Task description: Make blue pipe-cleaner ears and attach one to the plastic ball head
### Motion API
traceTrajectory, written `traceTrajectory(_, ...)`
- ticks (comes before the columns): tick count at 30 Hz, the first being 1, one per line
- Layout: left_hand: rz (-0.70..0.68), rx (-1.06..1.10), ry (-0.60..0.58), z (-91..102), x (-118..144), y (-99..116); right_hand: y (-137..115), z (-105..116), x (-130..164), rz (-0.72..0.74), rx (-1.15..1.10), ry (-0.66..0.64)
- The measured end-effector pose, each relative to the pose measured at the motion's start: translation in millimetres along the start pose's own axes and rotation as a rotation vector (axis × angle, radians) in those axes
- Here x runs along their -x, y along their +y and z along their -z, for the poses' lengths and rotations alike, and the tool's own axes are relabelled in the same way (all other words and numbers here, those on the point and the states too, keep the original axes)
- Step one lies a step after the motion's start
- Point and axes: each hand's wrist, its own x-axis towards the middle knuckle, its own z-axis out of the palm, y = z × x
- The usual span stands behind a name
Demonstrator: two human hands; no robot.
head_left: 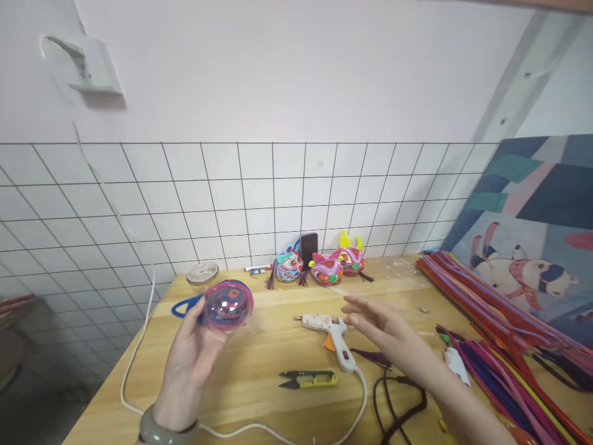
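My left hand [197, 355] is closed on a clear plastic ball [229, 304] with pink, blue and purple strips curled around it. A blue loop [186, 306] sticks out to its left. To the right, my right hand [377, 321] is open, its fingers stretched out and nothing visible in them. Just left of those fingers, a white hot glue gun [340, 346] lies on its side with its nozzle facing left. Yellow-and-black thread snips [308, 379] lie below the glue gun.
Several finished colourful animal-faced balls [288, 266] sit at the back beside an upright phone [309, 248]. Bundles of fuzzy pipe cleaners [500, 383] cover the right side. A white cord [250, 428] crosses the front; a black cord [401, 423] coils near my right forearm.
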Motion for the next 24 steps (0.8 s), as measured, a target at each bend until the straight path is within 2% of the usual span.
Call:
traceTrajectory(3,-0.003,0.009,0.009,1.0,-1,2,31,5,10,-0.097,0.109,-0.024)
traceTrajectory(7,-0.006,-0.041,-0.057,1.7,-1,-4,71,8,17,-0.15,0.284,-0.052)
traceTrajectory(11,0.044,-0.001,-0.058,-0.3,4,-15,101,8,6,-0.199,0.452,-0.031)
traceTrajectory(13,0.001,-0.003,-0.048,-1.5,8,-20,114,6,-3,-0.185,0.486,-0.065)
traceTrajectory(16,0.013,0.01,-0.05,-2.1,10,-25,129,-1,-12,-0.189,0.522,-0.05)
traceTrajectory(20,0.077,0.014,-0.034,-0.4,11,-30,128,-13,-8,-0.169,0.519,0.007)
traceTrajectory(24,0.163,-0.009,-0.026,-0.9,14,-40,93,-32,1,-0.022,0.387,0.057)
